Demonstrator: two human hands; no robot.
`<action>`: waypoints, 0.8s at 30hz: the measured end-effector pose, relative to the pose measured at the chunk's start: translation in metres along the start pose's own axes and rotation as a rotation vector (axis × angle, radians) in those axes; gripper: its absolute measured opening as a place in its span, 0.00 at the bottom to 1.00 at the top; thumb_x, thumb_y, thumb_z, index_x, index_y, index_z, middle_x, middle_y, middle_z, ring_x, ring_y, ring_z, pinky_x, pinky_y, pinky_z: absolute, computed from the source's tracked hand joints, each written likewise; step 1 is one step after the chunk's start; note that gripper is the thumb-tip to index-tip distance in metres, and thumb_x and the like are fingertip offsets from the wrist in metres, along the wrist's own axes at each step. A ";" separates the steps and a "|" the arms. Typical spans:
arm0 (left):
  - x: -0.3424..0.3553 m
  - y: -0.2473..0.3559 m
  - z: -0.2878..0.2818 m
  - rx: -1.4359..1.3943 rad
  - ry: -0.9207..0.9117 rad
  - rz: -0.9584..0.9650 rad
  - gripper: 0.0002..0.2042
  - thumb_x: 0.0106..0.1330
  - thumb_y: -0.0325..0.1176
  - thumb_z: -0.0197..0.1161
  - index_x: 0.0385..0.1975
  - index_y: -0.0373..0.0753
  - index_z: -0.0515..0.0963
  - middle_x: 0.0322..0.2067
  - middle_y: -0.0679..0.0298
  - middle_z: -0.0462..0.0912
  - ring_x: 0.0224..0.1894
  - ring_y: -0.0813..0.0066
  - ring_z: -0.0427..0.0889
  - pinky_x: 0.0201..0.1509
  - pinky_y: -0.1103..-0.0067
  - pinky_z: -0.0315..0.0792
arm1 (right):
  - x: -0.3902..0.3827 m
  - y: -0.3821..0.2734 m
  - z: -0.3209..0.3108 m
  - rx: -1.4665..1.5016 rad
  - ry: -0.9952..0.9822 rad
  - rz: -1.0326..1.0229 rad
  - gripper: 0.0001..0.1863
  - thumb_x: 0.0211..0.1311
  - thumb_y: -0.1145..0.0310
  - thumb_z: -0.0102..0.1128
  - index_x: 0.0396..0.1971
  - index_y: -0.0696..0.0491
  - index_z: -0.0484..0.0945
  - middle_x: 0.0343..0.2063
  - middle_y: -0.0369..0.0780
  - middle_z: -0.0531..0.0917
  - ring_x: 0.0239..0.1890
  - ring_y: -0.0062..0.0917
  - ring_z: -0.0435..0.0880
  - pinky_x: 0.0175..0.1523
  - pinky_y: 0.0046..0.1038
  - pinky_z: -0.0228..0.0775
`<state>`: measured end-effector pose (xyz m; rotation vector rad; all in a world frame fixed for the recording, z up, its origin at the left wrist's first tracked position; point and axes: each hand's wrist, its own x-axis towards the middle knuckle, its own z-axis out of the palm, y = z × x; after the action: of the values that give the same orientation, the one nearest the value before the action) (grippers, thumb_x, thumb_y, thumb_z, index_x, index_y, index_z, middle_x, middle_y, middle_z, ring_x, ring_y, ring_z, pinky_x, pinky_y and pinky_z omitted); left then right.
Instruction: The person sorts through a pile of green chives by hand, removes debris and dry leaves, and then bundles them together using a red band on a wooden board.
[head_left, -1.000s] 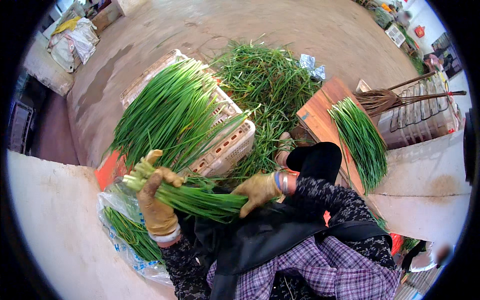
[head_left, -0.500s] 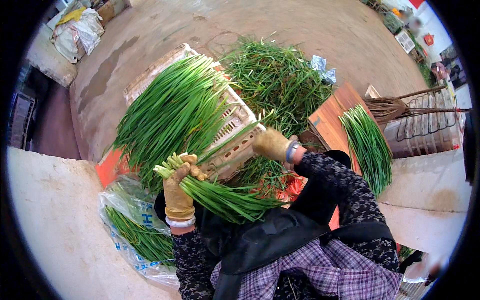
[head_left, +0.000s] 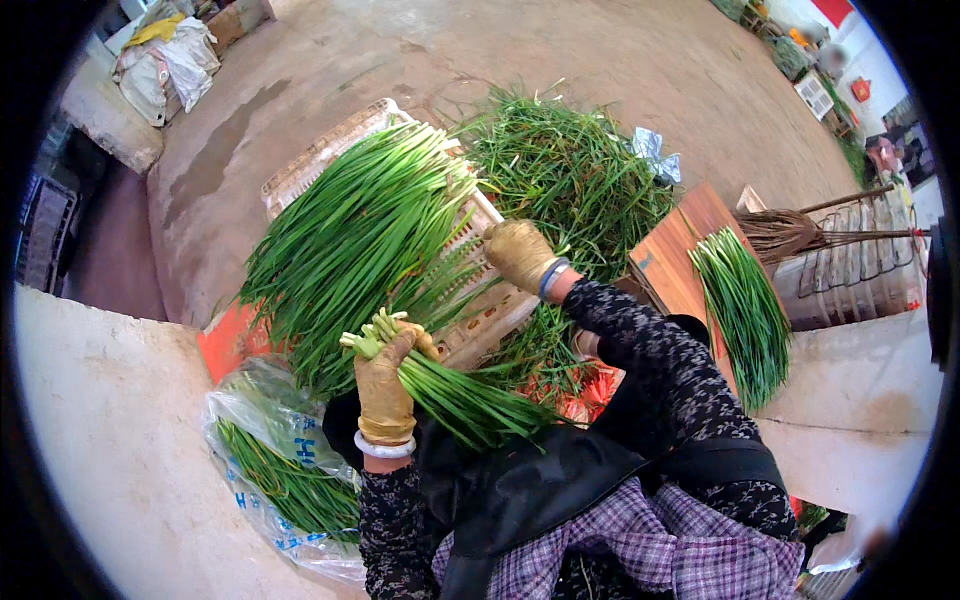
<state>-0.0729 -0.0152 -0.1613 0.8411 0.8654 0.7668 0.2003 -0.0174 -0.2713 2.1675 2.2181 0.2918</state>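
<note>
My gloved left hand [head_left: 385,395] is wrapped round a bunch of garlic chives [head_left: 470,405], pale stem ends to the left and green leaves trailing right over my lap. In front, a big pile of chives [head_left: 350,240] lies across a white plastic crate [head_left: 490,325], stem ends toward the upper right. My gloved right hand [head_left: 520,255] is over the crate's right edge, beside the stem ends, with its fingers curled; whatever is in them is hidden. A sorted bunch of chives [head_left: 738,310] rests on a wooden board [head_left: 675,250] to my right.
Beyond the crate is a heap of loose, messy leaves [head_left: 560,180] on the floor, with a crumpled bluish wrapper [head_left: 655,155]. A clear plastic bag [head_left: 285,470] holding chives lies at my left. A broom [head_left: 785,233] and a pale crate [head_left: 850,270] stand at far right.
My right hand has moved up and left, from the crate's near right corner toward the stem ends of the pile. The left hand keeps its bunch. The whole view has shifted slightly.
</note>
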 end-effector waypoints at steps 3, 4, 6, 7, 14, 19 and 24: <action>-0.001 0.000 0.012 0.165 0.048 0.182 0.10 0.61 0.25 0.63 0.41 0.32 0.79 0.32 0.60 0.84 0.32 0.77 0.79 0.41 0.79 0.73 | -0.014 0.020 -0.070 0.207 0.080 -0.186 0.03 0.48 0.69 0.60 0.24 0.51 0.81 0.23 0.41 0.82 0.30 0.36 0.84 0.33 0.36 0.77; 0.004 -0.008 0.022 0.333 0.026 0.302 0.10 0.62 0.25 0.63 0.42 0.32 0.79 0.34 0.61 0.84 0.34 0.77 0.79 0.44 0.79 0.72 | -0.025 0.022 -0.086 0.363 0.051 -0.194 0.04 0.49 0.69 0.59 0.24 0.50 0.80 0.23 0.42 0.81 0.30 0.38 0.83 0.33 0.38 0.77; 0.010 -0.017 0.044 0.539 -0.016 0.537 0.09 0.63 0.26 0.63 0.42 0.33 0.78 0.36 0.63 0.84 0.35 0.75 0.79 0.44 0.77 0.73 | -0.041 0.007 -0.108 0.552 0.107 -0.276 0.06 0.53 0.65 0.59 0.28 0.50 0.81 0.25 0.42 0.82 0.32 0.39 0.83 0.38 0.39 0.76; 0.009 -0.022 0.049 0.571 -0.067 0.503 0.09 0.63 0.25 0.63 0.42 0.32 0.77 0.36 0.63 0.83 0.34 0.75 0.79 0.43 0.77 0.74 | -0.046 -0.001 -0.123 0.631 0.144 -0.317 0.08 0.54 0.63 0.59 0.29 0.50 0.81 0.26 0.41 0.82 0.33 0.39 0.83 0.41 0.39 0.76; -0.006 -0.006 0.040 0.128 -0.236 0.005 0.13 0.56 0.18 0.65 0.41 0.33 0.77 0.33 0.65 0.80 0.31 0.76 0.79 0.35 0.81 0.74 | -0.031 0.032 -0.097 1.137 0.090 -0.121 0.11 0.60 0.65 0.57 0.40 0.48 0.83 0.42 0.38 0.82 0.41 0.29 0.83 0.47 0.29 0.76; -0.018 0.019 -0.003 -0.010 -0.161 -0.013 0.11 0.59 0.25 0.65 0.41 0.30 0.78 0.29 0.61 0.81 0.29 0.73 0.79 0.35 0.78 0.74 | 0.035 0.038 -0.029 0.609 0.108 0.312 0.14 0.62 0.60 0.56 0.45 0.47 0.82 0.41 0.43 0.82 0.45 0.37 0.81 0.50 0.34 0.74; -0.015 0.006 -0.023 -0.097 -0.176 0.006 0.12 0.57 0.29 0.67 0.37 0.29 0.77 0.28 0.58 0.80 0.29 0.68 0.80 0.37 0.74 0.75 | 0.080 0.027 0.011 0.331 0.021 0.290 0.16 0.57 0.65 0.61 0.47 0.43 0.81 0.38 0.41 0.84 0.43 0.36 0.83 0.49 0.36 0.75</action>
<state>-0.1005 -0.0178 -0.1597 0.8120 0.6644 0.7228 0.2260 0.0633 -0.2695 2.6694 2.0821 -0.0558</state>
